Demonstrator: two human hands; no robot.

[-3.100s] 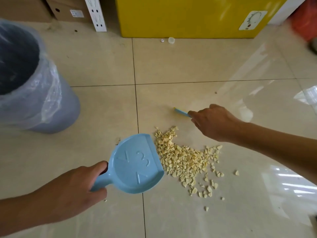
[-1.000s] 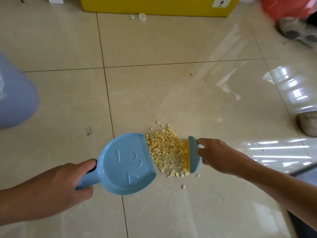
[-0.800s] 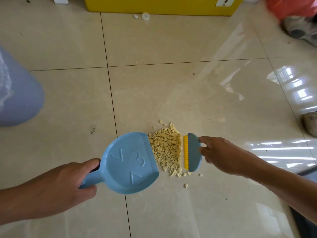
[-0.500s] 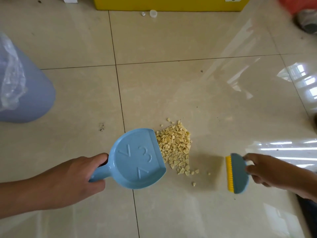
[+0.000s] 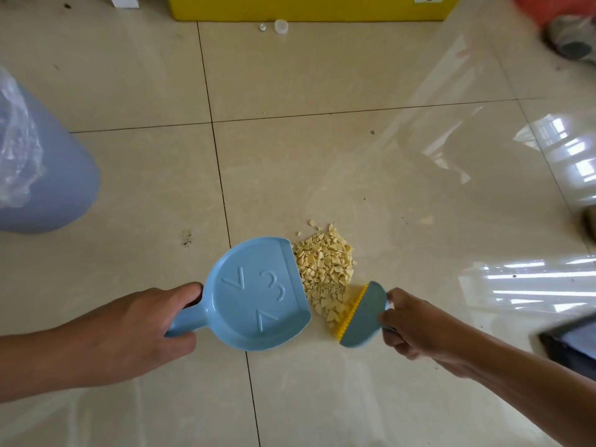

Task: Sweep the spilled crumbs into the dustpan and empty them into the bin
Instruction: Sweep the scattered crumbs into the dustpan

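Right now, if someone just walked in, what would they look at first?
Probably the heap of pale yellow crumbs on the tile floor, mid-picture. It lies between a blue dustpan, held by the left hand, and a blue brush with yellow bristles in the right hand. A grey-blue bin with a plastic liner stands at the far left.

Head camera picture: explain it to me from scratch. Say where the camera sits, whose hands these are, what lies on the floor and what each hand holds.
No machine here: a person wears one camera on the head, looking down at their own bare hands. The left hand grips the handle of a blue dustpan, its straight edge against a heap of pale crumbs on the tiled floor. The right hand holds a small blue brush with yellow bristles at the heap's near right side. A grey-blue bin with a plastic liner stands at far left.
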